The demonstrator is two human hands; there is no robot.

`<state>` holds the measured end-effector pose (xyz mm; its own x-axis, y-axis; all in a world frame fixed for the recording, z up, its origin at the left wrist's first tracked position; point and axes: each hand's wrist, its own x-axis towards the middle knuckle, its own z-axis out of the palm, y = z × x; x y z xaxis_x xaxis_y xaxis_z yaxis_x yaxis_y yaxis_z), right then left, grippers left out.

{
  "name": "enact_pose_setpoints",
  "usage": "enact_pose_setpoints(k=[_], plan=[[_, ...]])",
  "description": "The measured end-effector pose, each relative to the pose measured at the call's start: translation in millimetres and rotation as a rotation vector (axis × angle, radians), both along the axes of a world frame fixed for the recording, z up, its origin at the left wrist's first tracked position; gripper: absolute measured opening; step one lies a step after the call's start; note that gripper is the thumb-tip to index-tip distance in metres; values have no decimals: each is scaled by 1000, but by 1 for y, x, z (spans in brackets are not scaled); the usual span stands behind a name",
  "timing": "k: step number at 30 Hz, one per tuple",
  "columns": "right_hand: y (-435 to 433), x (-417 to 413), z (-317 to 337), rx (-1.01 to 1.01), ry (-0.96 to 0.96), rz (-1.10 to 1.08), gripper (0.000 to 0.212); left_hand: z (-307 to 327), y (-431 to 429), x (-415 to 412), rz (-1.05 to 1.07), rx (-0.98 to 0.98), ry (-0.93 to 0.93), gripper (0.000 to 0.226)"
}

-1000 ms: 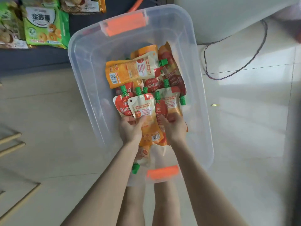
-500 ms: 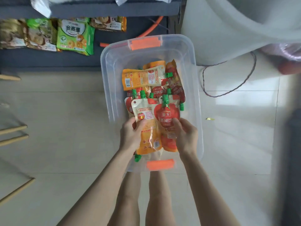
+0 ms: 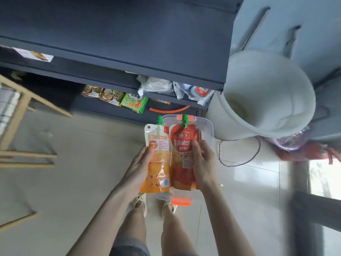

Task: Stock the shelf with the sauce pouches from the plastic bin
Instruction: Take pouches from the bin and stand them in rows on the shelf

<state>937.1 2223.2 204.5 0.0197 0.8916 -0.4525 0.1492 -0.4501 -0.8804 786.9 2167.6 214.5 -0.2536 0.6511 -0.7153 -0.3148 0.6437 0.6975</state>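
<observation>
Over the clear plastic bin [image 3: 207,131], the left hand [image 3: 139,169] clamps thumb and fingers on an orange sauce pouch [image 3: 159,163]; the right hand [image 3: 203,163] likewise grips a red sauce pouch [image 3: 181,169], green caps [image 3: 185,118] up. Red label reads 海天, 番茄沙; orange back shows a barcode [image 3: 166,182]. Judgement: early stage, both pouches unplaced; no sauce pouch visible on the dark shelf [image 3: 129,43] beyond

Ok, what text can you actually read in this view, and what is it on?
"海天": white badge on the red pouch, held by the right hand.
"番茄沙": large white characters below it, cut off by the thumb.
Orange pouch in the left hand: small print and barcode, too blurred.
Green snack packet on the bottom shelf: unreadable.
</observation>
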Motion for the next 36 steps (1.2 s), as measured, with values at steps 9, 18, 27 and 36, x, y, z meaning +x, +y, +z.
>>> enact_pose_setpoints(k=[9,18,27,36], plan=[[-1,-120,101,137,45,159,13,90,-12,-130,-41,105,-230,56],[-7,-264,173,272,147,145,9,165,-6,-288,-137,339,-188,46],[35,-343,240,419,292,102,10,240,46,-362,-365,463,-58,30],[131,-383,279,516,359,83,15,274,148,-394,-321,717,181,49]])
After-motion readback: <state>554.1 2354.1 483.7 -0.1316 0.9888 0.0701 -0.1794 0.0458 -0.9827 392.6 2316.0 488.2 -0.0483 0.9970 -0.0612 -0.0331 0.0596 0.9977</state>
